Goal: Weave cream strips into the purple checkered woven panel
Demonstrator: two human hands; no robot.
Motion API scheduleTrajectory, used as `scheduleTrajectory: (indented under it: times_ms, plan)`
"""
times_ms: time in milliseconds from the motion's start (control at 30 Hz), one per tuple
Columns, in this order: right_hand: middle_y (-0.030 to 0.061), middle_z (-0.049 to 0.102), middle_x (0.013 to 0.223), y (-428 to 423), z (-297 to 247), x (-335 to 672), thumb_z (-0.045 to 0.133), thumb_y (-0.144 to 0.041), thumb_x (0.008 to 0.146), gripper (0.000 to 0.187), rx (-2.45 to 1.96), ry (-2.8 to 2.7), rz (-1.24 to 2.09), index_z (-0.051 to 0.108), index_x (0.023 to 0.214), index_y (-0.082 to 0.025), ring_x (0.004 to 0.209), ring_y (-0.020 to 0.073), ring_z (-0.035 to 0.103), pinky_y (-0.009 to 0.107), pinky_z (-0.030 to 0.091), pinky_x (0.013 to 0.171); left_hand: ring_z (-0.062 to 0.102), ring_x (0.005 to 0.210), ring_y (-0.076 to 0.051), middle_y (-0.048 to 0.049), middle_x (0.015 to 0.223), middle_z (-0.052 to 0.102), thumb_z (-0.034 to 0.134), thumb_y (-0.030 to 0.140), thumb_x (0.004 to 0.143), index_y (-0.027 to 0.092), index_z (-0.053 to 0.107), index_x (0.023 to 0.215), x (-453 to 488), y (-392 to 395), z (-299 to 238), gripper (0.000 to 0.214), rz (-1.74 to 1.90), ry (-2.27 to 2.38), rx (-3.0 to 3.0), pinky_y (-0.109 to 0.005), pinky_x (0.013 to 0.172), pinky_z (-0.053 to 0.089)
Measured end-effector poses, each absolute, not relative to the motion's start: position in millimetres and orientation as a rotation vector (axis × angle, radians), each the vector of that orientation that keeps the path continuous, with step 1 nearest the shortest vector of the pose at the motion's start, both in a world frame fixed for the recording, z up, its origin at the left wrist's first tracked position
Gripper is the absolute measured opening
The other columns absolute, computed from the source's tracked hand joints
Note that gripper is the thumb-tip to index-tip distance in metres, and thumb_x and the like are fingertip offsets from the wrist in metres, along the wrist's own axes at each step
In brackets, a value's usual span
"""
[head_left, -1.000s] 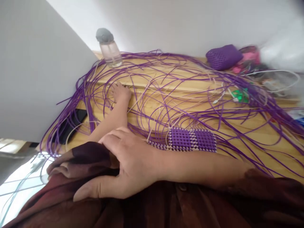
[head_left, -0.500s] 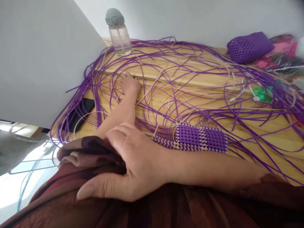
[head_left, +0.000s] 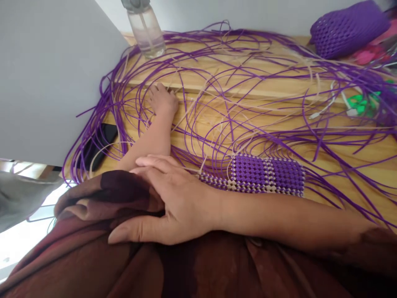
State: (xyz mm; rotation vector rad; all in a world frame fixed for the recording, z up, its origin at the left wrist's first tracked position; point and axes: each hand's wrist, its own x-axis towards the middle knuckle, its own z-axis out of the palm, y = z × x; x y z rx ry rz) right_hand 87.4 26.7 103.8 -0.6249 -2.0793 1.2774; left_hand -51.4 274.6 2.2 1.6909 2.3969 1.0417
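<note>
Far forward on the wooden tabletop, my left hand (head_left: pixel 163 99) lies among loose purple strips (head_left: pixel 214 76) and a few cream ones, its fingers spread and nothing seen in them. My right hand (head_left: pixel 181 203) rests across the rolled-up brown sleeve (head_left: pixel 124 194) of my left arm, thumb well apart from the stretched fingers. Those fingertips reach the edge of the sleeve at my left forearm. Just beyond my right wrist sits a woven piece (head_left: pixel 268 171) in purple and cream checks, with long unwoven strips running out from it. My right forearm hides its near edge.
A water bottle (head_left: pixel 145 31) stands at the back left, beside a grey panel (head_left: pixel 56 74). A dark phone-like object (head_left: pixel 101 145) lies under strips at left. A purple mesh-like woven item (head_left: pixel 349 29), a white cable (head_left: pixel 322 108) and a green item (head_left: pixel 359 103) are at right.
The view has tilted down, so the bottle and back items sit higher in the picture. Both hands keep nearly the same places; the right fingers lie slightly flatter over the sleeve edge.
</note>
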Motion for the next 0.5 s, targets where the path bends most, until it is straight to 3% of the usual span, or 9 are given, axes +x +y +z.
scheduleTrajectory:
  times_ms: [67, 167, 267, 333, 400, 433, 500]
  plan:
    - [0.006, 0.062, 0.099, 27, 111, 88, 0.066, -0.068, 0.077, 0.055, -0.629, -2.064, 1.394, 0.056, 0.101, -0.019, 0.103, 0.0226, 0.058, 0.04, 0.048, 0.097, 0.035, 0.124, -0.016, -0.0012, 0.076, 0.044, 0.064, 0.039, 0.093, 0.016, 0.029, 0.067, -53, 274, 3, 0.049, 1.042, 2.35, 1.708, -0.034, 0.074, 0.012]
    - [-0.0012, 0.06, 0.084, 22, 118, 87, 0.07, -0.059, 0.078, 0.041, -0.521, -1.976, 1.545, 0.057, 0.093, -0.023, 0.088, 0.0163, 0.06, 0.03, 0.051, 0.085, 0.022, 0.131, -0.011, 0.0011, 0.067, 0.026, 0.052, 0.032, 0.101, 0.012, 0.015, 0.064, -54, 273, 6, 0.057, 0.967, 2.247, 1.715, -0.04, 0.068, -0.002]
    - [-0.0045, 0.062, 0.082, 19, 114, 83, 0.072, -0.048, 0.081, 0.031, -0.358, -1.886, 1.55, 0.059, 0.096, -0.024, 0.083, 0.0116, 0.061, 0.023, 0.049, 0.084, 0.023, 0.131, -0.011, 0.0013, 0.064, 0.024, 0.052, 0.033, 0.101, 0.012, 0.013, 0.063, -54, 273, 7, 0.059, 0.999, 2.197, 1.698, -0.041, 0.067, -0.002]
    - [-0.0023, 0.066, 0.09, 22, 106, 78, 0.071, -0.049, 0.082, 0.034, -0.238, -1.905, 1.464, 0.06, 0.101, -0.023, 0.09, 0.0124, 0.063, 0.023, 0.049, 0.089, 0.028, 0.129, -0.011, 0.0009, 0.064, 0.032, 0.054, 0.034, 0.1, 0.014, 0.019, 0.063, -52, 273, 7, 0.055, 1.056, 2.197, 1.656, -0.037, 0.069, 0.004]
    - [0.0047, 0.067, 0.113, 27, 97, 75, 0.067, -0.051, 0.084, 0.044, -0.129, -1.991, 1.331, 0.059, 0.112, -0.019, 0.111, 0.0158, 0.061, 0.026, 0.045, 0.102, 0.032, 0.129, -0.014, -0.0029, 0.078, 0.05, 0.059, 0.033, 0.097, 0.015, 0.034, 0.069, -50, 272, 6, 0.042, 1.09, 2.234, 1.646, -0.034, 0.076, 0.014]
    - [0.0087, 0.062, 0.127, 29, 93, 74, 0.066, -0.052, 0.085, 0.051, -0.132, -2.039, 1.272, 0.057, 0.12, -0.017, 0.124, 0.018, 0.055, 0.029, 0.04, 0.11, 0.033, 0.129, -0.017, -0.0068, 0.093, 0.057, 0.06, 0.032, 0.096, 0.015, 0.043, 0.077, -50, 271, 6, 0.031, 1.085, 2.265, 1.653, -0.035, 0.081, 0.018]
    - [0.0145, 0.046, 0.15, 29, 90, 74, 0.063, -0.057, 0.086, 0.067, -0.262, -2.119, 1.239, 0.048, 0.136, -0.014, 0.147, 0.023, 0.031, 0.04, 0.022, 0.122, 0.035, 0.129, -0.022, -0.0146, 0.125, 0.055, 0.061, 0.029, 0.093, 0.012, 0.053, 0.098, -49, 271, 5, 0.019, 1.035, 2.315, 1.67, -0.042, 0.093, 0.02]
